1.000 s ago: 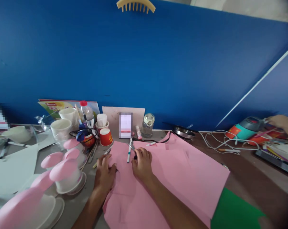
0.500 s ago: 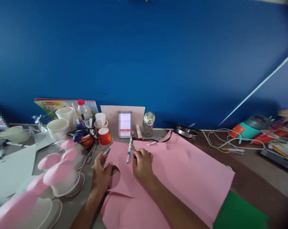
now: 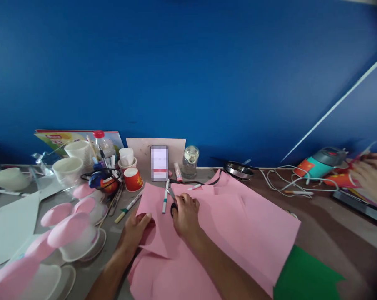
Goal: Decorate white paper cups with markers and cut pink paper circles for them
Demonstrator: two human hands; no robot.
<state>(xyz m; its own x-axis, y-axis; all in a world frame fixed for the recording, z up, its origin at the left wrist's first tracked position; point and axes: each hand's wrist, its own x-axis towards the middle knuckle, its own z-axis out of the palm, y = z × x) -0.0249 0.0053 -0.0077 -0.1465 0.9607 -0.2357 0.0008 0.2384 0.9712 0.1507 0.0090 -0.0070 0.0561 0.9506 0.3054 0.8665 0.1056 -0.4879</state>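
A big pink paper sheet (image 3: 238, 225) covers the middle of the table. My left hand (image 3: 134, 233) grips and lifts a cut flap at the sheet's left edge, thumb on top. My right hand (image 3: 184, 214) rests on the sheet with its fingers in the black handles of scissors (image 3: 172, 199), whose blades point away from me. A white marker with teal ends (image 3: 165, 201) lies on the paper just left of the scissors.
White cups capped with pink paper (image 3: 70, 233) crowd the left. A red cup (image 3: 133, 179), a bottle (image 3: 103, 146), a glass jar (image 3: 190, 161), a phone (image 3: 159, 162) and a metal dish (image 3: 237, 170) stand at the back. Another person's hand (image 3: 370, 177) is at the right, beside white cables (image 3: 285, 183). A green sheet (image 3: 303, 277) lies near.
My left hand has raised the cut flap of pink paper off the table and folded it toward me. My right hand stays on the scissors. Another person's hand has come back in at the right.
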